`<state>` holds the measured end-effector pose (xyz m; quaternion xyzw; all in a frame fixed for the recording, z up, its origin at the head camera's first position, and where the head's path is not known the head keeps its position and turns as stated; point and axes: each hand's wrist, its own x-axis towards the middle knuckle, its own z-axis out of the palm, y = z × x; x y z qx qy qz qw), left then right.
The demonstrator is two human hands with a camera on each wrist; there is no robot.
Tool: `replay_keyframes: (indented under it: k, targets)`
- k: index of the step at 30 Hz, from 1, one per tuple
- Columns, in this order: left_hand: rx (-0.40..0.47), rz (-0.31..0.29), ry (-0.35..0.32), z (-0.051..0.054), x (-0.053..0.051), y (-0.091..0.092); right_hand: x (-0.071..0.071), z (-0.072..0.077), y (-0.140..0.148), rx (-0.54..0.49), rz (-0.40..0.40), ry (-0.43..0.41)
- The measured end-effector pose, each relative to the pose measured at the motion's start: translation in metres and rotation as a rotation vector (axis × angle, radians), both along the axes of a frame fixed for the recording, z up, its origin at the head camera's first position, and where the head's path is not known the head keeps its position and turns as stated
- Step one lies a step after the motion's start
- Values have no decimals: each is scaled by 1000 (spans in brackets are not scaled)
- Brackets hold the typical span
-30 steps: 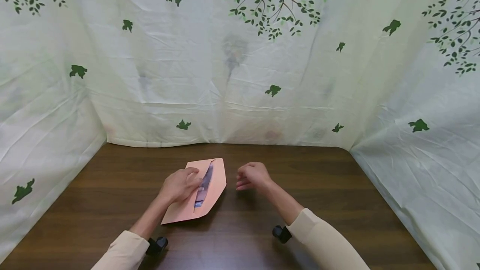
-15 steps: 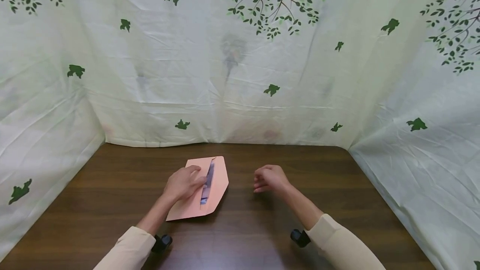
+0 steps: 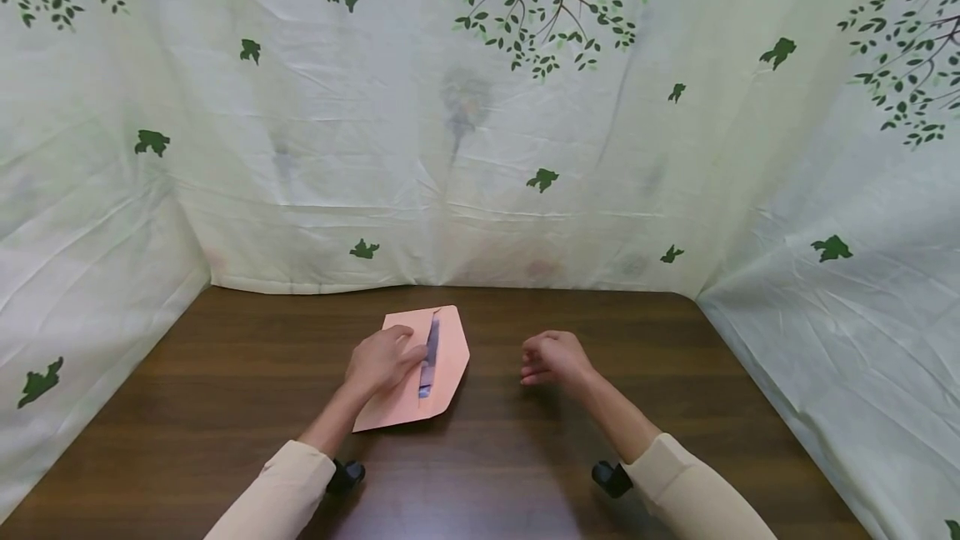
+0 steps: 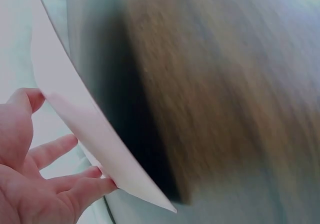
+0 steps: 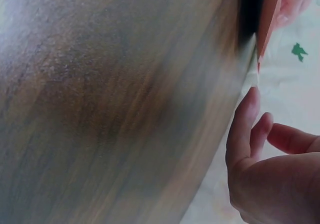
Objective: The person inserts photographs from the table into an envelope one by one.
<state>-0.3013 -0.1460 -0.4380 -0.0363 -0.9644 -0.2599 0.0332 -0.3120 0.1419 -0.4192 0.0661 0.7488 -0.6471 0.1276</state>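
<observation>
A pink envelope (image 3: 446, 373) lies slanted left of centre in the head view, held a little above the table. Through the long opening in its face shows purple-blue printed paper (image 3: 429, 375); what kind is too small to tell. My left hand (image 3: 384, 363) grips the envelope from its left side, thumb and fingers at the paper. In the left wrist view the fingers (image 4: 82, 189) meet the envelope's edge (image 4: 95, 129). My right hand (image 3: 553, 358) hovers over the table to the right, apart from the envelope. Its fingers (image 5: 245, 126) are loosely bent and hold nothing visible.
The brown wooden table (image 3: 480, 473) spreads under both hands. A white curtain (image 3: 480, 215) printed with green leaves hangs behind it and down both sides. Black wrist cameras (image 3: 612, 479) sit below each sleeve cuff.
My left hand has carried the envelope right and slightly away from me. My right hand has moved rightward. The envelope's opening looks narrower.
</observation>
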Motion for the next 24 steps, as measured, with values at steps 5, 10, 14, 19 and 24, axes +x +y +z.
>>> replay_keyframes:
  k: [5,10,14,19,24]
  targets:
    - [10,13,-21,0,-2,6,-1,0,1,10,-1,-11]
    - [7,25,-32,0,-5,11,-4,-2,-2,-1,-9,-1]
    - [38,21,-26,-1,-5,9,-4,-3,-6,-17,-9,2]
    - [66,-8,-63,4,-6,-1,0,-2,-9,-20,-1,-3]
    - [87,-5,-101,14,-9,-14,1,0,-10,-33,6,3]
